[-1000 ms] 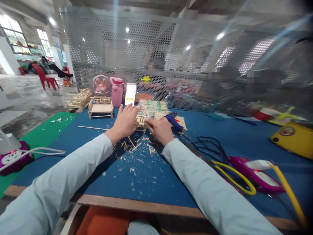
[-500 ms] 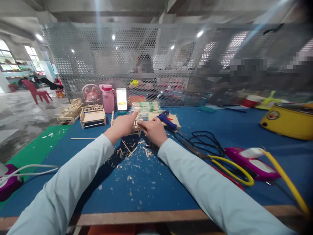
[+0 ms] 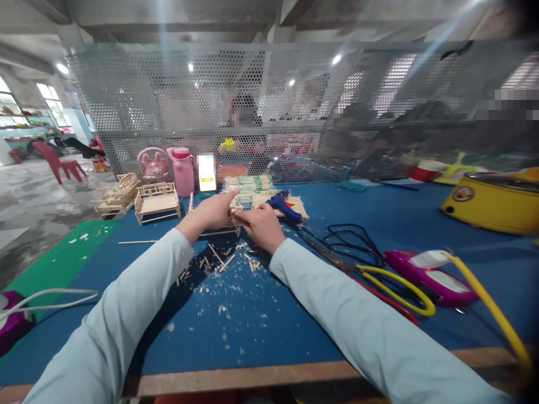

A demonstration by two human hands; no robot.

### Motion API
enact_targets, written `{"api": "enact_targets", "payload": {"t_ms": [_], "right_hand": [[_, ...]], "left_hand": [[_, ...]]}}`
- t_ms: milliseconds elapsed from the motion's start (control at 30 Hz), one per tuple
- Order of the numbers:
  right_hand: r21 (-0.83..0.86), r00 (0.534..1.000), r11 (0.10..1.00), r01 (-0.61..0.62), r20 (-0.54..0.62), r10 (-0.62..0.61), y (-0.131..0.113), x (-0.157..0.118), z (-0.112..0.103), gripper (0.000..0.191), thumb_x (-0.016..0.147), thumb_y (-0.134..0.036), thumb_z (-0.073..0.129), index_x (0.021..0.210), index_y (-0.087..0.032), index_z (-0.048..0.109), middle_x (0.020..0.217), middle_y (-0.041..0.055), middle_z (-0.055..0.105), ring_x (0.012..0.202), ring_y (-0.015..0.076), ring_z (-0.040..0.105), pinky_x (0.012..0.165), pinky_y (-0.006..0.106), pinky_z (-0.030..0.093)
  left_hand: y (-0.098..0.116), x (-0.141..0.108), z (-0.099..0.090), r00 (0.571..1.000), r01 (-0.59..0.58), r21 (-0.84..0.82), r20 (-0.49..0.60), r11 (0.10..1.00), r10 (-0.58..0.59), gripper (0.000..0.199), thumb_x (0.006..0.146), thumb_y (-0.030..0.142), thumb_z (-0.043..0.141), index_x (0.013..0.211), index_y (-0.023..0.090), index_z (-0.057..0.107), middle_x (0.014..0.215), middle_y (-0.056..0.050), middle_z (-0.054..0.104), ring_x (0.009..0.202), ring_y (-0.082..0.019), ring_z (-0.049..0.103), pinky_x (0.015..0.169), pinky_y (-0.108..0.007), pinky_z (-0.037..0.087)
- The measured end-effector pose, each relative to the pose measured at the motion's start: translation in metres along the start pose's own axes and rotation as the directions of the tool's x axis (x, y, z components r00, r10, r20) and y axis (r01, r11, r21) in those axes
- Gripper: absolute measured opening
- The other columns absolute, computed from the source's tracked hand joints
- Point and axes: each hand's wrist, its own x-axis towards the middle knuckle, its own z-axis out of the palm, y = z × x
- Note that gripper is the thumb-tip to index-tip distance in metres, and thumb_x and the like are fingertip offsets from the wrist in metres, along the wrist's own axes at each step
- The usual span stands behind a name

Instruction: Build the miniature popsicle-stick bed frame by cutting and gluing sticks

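A small frame of thin wooden sticks (image 3: 219, 230) stands on the blue table, partly hidden by my hands. My left hand (image 3: 211, 212) is closed on its upper part, from the left. At its right end, my right hand (image 3: 264, 223) pinches with thumb and forefinger; what lies between them is too small to make out. A blue glue gun (image 3: 285, 206) rests just beyond my right hand on a flat panel of sticks (image 3: 300, 206). Bundled sticks with green bands (image 3: 252, 184) lie behind. A finished-looking stick bench (image 3: 157, 203) stands to the left.
Cut stick pieces (image 3: 217, 255) litter the table (image 3: 236, 336). Scissors with yellow and red handles (image 3: 396, 289), black cable, a purple power strip (image 3: 433, 278) and a yellow pot (image 3: 490, 205) are right. A lit phone (image 3: 207, 173) and pink bottle (image 3: 183, 173) stand behind. A person sits beyond the mesh.
The view has shifted slightly, so most things appear a little further left. My hands remain at the stick frame, nearly in the same pose.
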Motion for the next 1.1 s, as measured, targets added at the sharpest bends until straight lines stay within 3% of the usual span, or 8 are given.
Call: {"api": "enact_targets", "payload": {"t_ms": [333,600,733,1000,1100], "right_hand": [[0.036,1.000,0.999,0.018,0.013,-0.019,0.003,-0.001,0.001,0.021,0.082,-0.021,0.046,0.089,-0.019,0.066,0.078,0.0071,0.070,0.067,0.0153,0.055,0.067,0.029,0.022],[0.078,1.000,0.997,0.015,0.012,-0.016,0.009,0.000,0.008,0.022,0.081,-0.020,0.049,0.095,-0.021,0.066,0.085,0.0060,0.070,0.071,0.0158,0.057,0.068,0.029,0.025],[0.085,1.000,0.996,-0.007,0.017,0.005,0.009,0.000,0.008,0.023,0.079,-0.018,0.050,0.093,-0.022,0.067,0.084,0.0056,0.071,0.070,0.0162,0.058,0.068,0.029,0.026],[0.098,1.000,0.995,-0.005,0.002,0.005,0.009,-0.001,0.011,0.025,0.079,-0.015,0.049,0.095,-0.023,0.067,0.079,0.0049,0.071,0.069,0.0155,0.058,0.069,0.029,0.027],[0.104,1.000,0.995,-0.005,-0.001,0.005,0.010,-0.002,0.012,0.023,0.081,-0.018,0.049,0.093,-0.023,0.067,0.080,0.0044,0.071,0.069,0.0150,0.057,0.069,0.028,0.027]], "left_hand": [[0.005,-0.003,0.006,0.992,0.090,0.025,-0.091,0.996,-0.088,0.072,0.072,0.045,0.054,0.134,0.019,0.026,0.108,-0.013,0.061,0.092,-0.025,0.060,0.069,-0.029,0.044],[0.006,-0.004,0.003,0.995,0.087,0.055,-0.060,0.995,-0.083,0.069,0.075,0.040,0.052,0.134,0.018,0.025,0.107,-0.014,0.061,0.092,-0.025,0.060,0.069,-0.030,0.044],[0.001,-0.006,0.000,0.999,0.038,0.054,-0.016,0.998,-0.037,0.079,0.066,0.032,0.062,0.134,0.017,0.025,0.108,-0.013,0.061,0.093,-0.024,0.059,0.071,-0.029,0.044],[-0.017,-0.021,-0.026,0.997,0.071,-0.048,0.022,0.996,-0.070,0.074,0.060,0.020,0.063,0.128,0.015,0.036,0.111,-0.010,0.060,0.095,-0.022,0.058,0.079,-0.029,0.045],[-0.022,-0.031,-0.040,0.993,0.107,-0.030,-0.049,0.994,-0.108,0.063,0.063,0.011,0.055,0.124,0.015,0.042,0.119,-0.011,0.056,0.104,-0.021,0.054,0.085,-0.030,0.043]]}}
